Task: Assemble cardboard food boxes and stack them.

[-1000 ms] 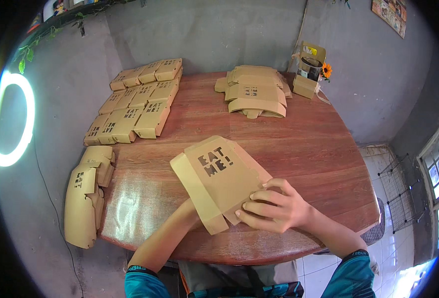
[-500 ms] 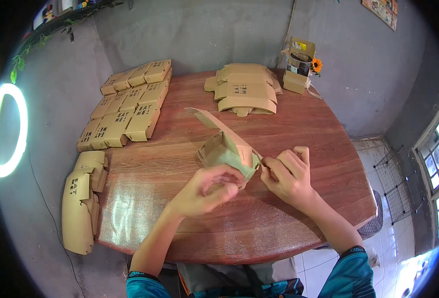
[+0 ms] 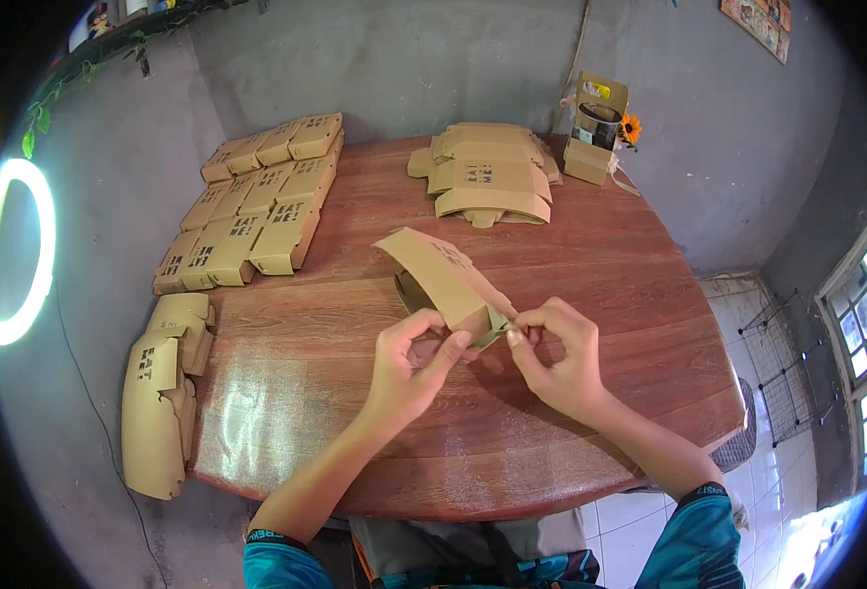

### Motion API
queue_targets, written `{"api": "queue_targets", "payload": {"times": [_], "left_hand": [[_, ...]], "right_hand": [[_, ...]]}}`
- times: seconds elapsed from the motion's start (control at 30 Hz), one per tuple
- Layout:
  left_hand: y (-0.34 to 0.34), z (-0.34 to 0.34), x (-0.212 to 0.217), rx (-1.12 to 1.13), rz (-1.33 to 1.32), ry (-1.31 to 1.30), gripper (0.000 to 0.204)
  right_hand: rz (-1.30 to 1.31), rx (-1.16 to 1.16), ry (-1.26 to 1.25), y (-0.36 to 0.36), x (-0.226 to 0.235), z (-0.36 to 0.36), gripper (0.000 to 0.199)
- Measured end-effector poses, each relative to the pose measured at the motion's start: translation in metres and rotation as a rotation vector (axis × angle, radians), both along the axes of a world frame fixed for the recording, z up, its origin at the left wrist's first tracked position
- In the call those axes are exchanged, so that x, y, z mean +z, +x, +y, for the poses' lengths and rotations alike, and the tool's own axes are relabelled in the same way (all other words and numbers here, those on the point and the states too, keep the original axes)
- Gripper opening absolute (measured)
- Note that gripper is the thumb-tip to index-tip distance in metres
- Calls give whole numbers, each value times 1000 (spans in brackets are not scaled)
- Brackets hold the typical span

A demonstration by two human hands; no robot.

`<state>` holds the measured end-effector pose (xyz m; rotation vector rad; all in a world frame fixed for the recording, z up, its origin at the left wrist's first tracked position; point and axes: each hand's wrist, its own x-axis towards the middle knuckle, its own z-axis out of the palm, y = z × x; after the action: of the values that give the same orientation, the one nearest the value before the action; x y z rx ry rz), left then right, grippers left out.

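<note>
A partly folded brown cardboard box (image 3: 443, 270) is held up over the middle of the table, tilted, its long printed panel facing up and its far-left end standing out. My left hand (image 3: 416, 361) grips the box's near side, thumb on the outside and the fingers partly behind the card. At the box's right end, my right hand (image 3: 556, 358) pinches a small corner flap between thumb and forefinger. The inside of the box is mostly hidden by the top panel.
Rows of closed cardboard boxes (image 3: 286, 236) sit at the table's left. Flat unfolded box blanks (image 3: 492, 177) lie at the back, more cardboard pieces (image 3: 154, 412) at the left edge. A box holding a dark jar (image 3: 596, 126) stands at the back right beside an orange flower (image 3: 631, 128).
The box has tipped so its printed panel now faces up. My left hand has closed on its near side, and my right hand has moved slightly left and down on the flap.
</note>
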<state>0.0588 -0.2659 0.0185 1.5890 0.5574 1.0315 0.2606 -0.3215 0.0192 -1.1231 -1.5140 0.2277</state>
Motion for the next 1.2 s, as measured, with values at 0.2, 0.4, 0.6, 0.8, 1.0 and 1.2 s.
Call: {"api": "queue_targets", "payload": {"times": [0.2,0.4,0.6,0.8,1.0,1.2], "left_hand": [[11,-10,-17,-8,-180,-65,9],[13,-16,-24,67,-146,-42,3],[10,-19,-25,170,33,202,2],[10,-24,-15,221,80,321,5],[7,-23,-8,271,116,475,9],[6,-21,-16,158,84,217,6]], "right_hand": [[-66,-32,80,-10,-4,-5,14],[-91,-63,165,-16,-11,-7,17],[-119,-96,212,-17,-10,-8,21],[-125,-95,262,-17,-9,-8,22],[-193,-73,288,-13,-14,-9,21],[-167,-49,210,-13,-15,-8,19]]}}
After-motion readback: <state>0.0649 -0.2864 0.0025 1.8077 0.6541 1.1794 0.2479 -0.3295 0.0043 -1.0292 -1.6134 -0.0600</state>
